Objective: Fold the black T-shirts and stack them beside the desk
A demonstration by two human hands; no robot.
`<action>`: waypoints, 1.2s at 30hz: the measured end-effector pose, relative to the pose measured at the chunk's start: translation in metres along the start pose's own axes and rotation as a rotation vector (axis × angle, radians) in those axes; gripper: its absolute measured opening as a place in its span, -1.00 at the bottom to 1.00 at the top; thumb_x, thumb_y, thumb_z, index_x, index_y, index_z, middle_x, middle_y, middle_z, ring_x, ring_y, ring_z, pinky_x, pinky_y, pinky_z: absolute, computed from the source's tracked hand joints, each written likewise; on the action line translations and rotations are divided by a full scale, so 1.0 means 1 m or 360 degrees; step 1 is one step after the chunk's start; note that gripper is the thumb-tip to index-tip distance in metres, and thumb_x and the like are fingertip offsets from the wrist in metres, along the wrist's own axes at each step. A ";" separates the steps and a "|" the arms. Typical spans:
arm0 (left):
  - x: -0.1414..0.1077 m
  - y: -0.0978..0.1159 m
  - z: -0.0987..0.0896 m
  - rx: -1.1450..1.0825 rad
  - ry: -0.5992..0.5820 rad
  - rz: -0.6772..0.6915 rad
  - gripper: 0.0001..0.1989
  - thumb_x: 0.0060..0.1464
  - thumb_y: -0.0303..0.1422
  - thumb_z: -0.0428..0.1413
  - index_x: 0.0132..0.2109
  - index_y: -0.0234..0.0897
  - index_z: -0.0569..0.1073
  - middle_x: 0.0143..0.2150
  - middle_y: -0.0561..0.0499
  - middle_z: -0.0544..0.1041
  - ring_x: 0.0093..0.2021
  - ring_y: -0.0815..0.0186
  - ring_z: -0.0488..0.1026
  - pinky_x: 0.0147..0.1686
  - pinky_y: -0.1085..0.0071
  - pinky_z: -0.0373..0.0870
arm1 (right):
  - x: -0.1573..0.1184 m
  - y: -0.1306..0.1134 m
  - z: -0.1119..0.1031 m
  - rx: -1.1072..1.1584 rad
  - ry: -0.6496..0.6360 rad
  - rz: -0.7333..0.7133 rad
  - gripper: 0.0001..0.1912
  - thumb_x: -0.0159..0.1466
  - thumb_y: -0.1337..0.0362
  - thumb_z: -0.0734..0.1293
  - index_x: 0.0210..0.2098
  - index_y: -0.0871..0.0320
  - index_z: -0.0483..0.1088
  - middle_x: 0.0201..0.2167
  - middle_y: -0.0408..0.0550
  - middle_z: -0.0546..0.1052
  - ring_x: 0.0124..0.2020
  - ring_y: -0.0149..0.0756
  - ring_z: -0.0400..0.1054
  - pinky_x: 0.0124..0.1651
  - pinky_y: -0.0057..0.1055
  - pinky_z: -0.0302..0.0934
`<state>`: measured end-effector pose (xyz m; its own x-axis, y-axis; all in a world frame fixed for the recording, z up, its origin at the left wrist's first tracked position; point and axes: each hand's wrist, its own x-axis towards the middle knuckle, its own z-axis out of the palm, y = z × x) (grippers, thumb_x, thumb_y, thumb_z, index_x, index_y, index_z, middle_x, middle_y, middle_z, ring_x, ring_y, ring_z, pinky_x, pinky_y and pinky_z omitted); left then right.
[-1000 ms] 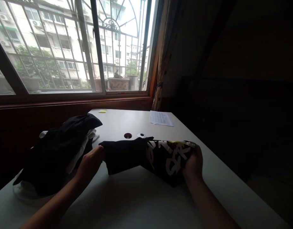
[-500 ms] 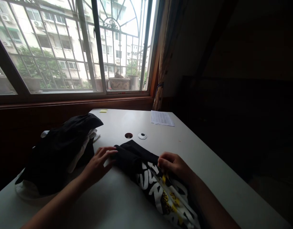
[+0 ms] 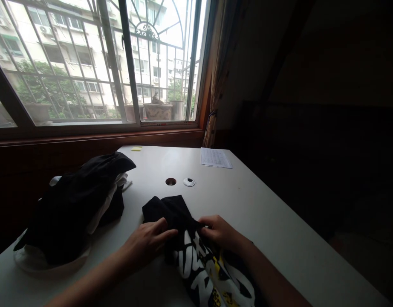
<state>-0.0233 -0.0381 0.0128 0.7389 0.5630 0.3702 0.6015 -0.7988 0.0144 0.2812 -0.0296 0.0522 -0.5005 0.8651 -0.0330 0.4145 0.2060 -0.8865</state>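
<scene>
In the lower middle of the frame, I am having a black garment with white lettering and yellow patches (image 3: 190, 260) lying rumpled before me on the white table (image 3: 273, 247), its plain dark end pointing up the frame and its printed part running down past the bottom edge. My right grip (image 3: 222, 233), right of centre, is pinching the garment's edge narrowly between thumb and fingers. My left grip (image 3: 148, 239), just left of the garment, is resting thumb and forefinger on the dark cloth with a small gap between them; I cannot tell whether it is clasping any fabric. At the left of the frame, a heap of black and white clothes (image 3: 78, 209) is sitting near my left forearm, apart from the garment. Beyond the garment, near the centre, a round hole (image 3: 171, 182) is showing in the tabletop, with a white ring-shaped cover (image 3: 189, 182) lying just to its right. Farther up, printed sheets (image 3: 216, 158) are lying toward the right and a yellow sticky note (image 3: 137, 149) toward the left, while a barred window (image 3: 163, 81) is filling the upper left.
</scene>
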 end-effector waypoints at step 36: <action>-0.016 -0.055 -0.045 -0.0518 0.0442 -0.0407 -0.79 0.11 -0.61 0.01 -0.22 -0.26 0.46 -0.24 -0.01 0.57 -0.27 0.30 0.53 -0.27 0.44 0.44 | 0.012 0.024 -0.007 -0.0957 0.0318 -0.0439 -0.79 0.30 0.14 0.42 -0.08 0.00 0.59 -0.11 -0.03 0.56 -0.07 -0.15 0.39 0.04 -0.16 0.29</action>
<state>-0.0820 -0.0124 0.0478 0.4448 0.7072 0.5496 0.5941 -0.6922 0.4098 0.2904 -0.0115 0.0332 -0.5224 0.8006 0.2935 0.6705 0.5984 -0.4385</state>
